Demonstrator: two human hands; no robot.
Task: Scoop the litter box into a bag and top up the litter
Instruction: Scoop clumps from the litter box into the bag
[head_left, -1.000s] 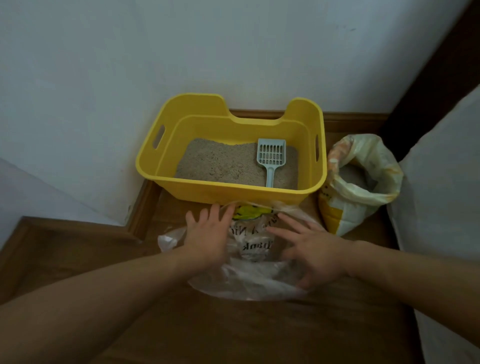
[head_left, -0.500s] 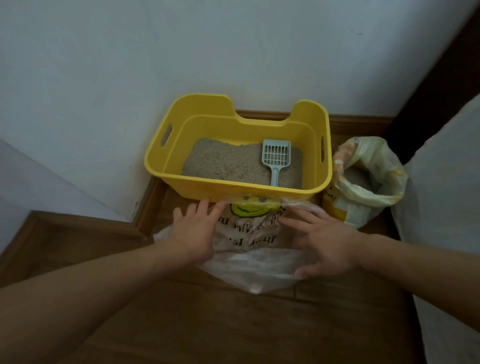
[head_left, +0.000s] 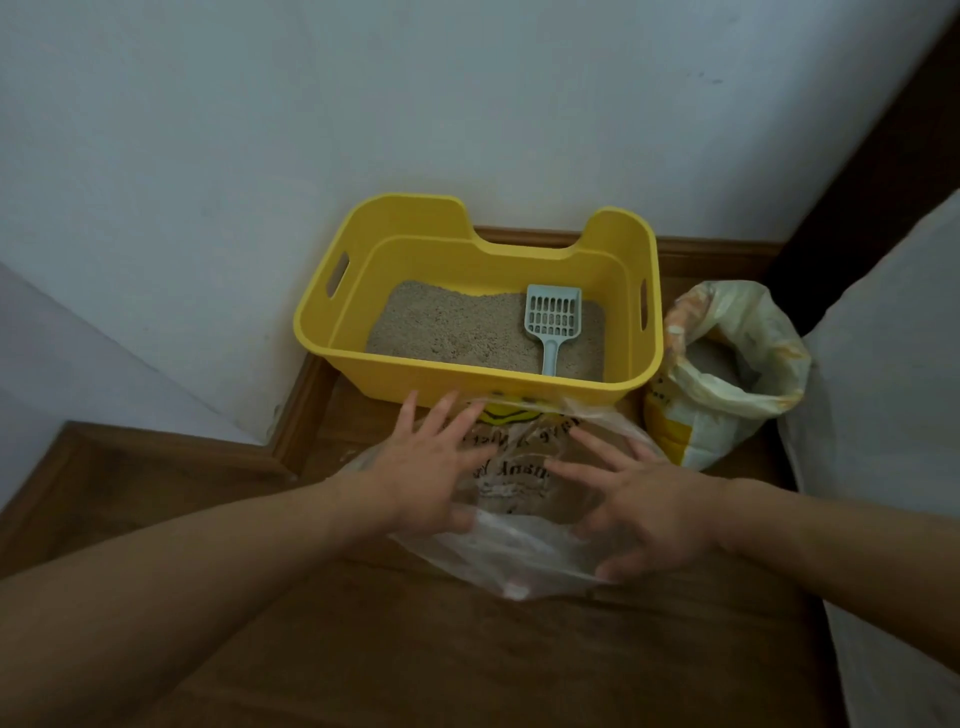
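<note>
Scoop (head_left: 551, 325) on litter (head_left: 441, 327), handle toward bag (head_left: 519, 551), head toward wall (head_left: 467, 104); left hand (head_left: 426, 467) and right hand (head_left: 649, 512) spread on it.

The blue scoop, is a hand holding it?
No, the scoop lies inside the yellow box, while the left hand and the right hand rest on the plastic bag.

At 12 o'clock the handle tip of the scoop (head_left: 553, 314) hides behind the litter box (head_left: 467, 376) wall. Print on the plastic bag (head_left: 519, 551) is blurred — partly under the left hand (head_left: 421, 478) and right hand (head_left: 652, 514).
</note>
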